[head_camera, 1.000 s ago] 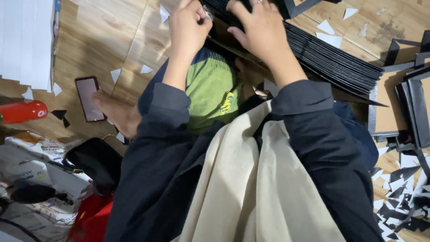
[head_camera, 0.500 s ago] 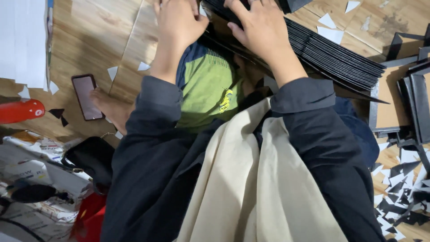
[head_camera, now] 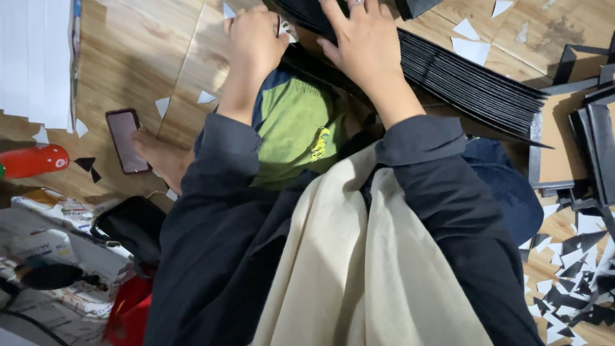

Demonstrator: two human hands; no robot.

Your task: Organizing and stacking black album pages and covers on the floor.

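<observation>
while the right hand [head_camera: 362, 48] is laid flat with its fingers spread on the stack of black sheets [head_camera: 474, 80], the left hand [head_camera: 256, 41] is curled just beside it, fingers drawn together at the stack's near edge; whether anything is pinched there cannot be told. the stack is fanned across the wooden floor [head_camera: 154, 57] at the top of the view. a phone [head_camera: 127, 140] is seen lying left, by a bare foot [head_camera: 160, 160], and paper scraps [head_camera: 570, 282] are scattered at right.

left hand [head_camera: 256, 41] loosely curled; right hand [head_camera: 362, 41] flat, fingers [head_camera: 333, 16] spread
</observation>
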